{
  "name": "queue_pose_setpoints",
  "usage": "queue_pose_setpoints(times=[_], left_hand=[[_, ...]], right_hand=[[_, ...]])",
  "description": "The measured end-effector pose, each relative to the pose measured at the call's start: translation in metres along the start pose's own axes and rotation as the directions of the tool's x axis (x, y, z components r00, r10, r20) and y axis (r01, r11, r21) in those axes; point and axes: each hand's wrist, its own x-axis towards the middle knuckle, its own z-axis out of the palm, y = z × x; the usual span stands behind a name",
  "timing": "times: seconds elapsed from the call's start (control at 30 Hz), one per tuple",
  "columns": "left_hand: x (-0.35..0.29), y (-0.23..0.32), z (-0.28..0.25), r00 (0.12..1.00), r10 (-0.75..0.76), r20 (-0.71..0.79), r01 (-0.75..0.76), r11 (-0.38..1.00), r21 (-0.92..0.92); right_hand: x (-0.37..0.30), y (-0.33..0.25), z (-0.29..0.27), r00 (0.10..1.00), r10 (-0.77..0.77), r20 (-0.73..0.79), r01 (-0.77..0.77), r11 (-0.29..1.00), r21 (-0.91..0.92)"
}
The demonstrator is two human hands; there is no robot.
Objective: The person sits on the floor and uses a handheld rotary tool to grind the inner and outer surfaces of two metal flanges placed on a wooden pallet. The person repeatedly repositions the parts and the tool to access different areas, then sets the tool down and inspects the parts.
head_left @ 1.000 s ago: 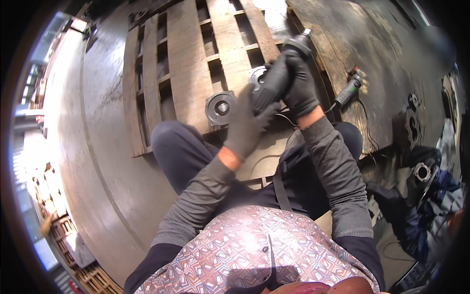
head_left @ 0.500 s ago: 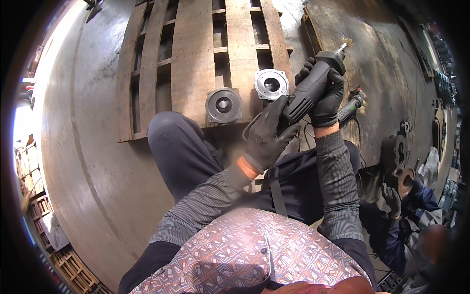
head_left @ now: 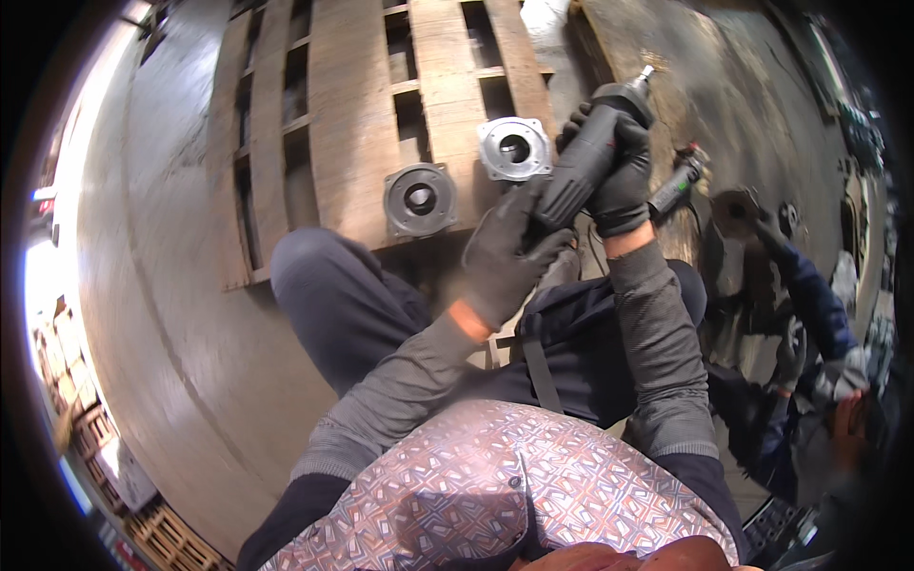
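Note:
A dark grey straight die grinder is held between my two gloved hands, its metal tip pointing up and away to the right. My right hand is closed around its body near the front. My left hand grips its rear end, with the fingers partly hidden under it. Just left of the grinder, a shiny square-flanged metal housing with a round bore lies on the wooden pallet. Next to it is a darker flanged housing, near the pallet's front edge.
A second grey power tool lies on a worn wooden board to the right. Beyond it, a co-worker's blue sleeve reaches toward a round metal part. My bent knee is close to the pallet edge.
The whole view has shifted slightly, while my hands keep the same hold on the die grinder. The co-worker's arm has stretched forward to a round part on the board.

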Motion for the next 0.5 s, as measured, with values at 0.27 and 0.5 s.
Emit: queue_pose_setpoints(times=[0.27, 0.5], left_hand=[[0.007, 0.001, -0.010, 0.980, -0.088, 0.181, 0.110, 0.987, -0.117], [0.004, 0.002, -0.003, 0.983, -0.042, 0.176, 0.055, 0.996, -0.068]], right_hand=[[-0.007, 0.018, -0.006, 0.993, -0.075, -0.091, 0.058, 0.983, -0.177], [-0.006, 0.027, -0.004, 0.993, -0.017, -0.118, -0.003, 0.985, -0.173]])
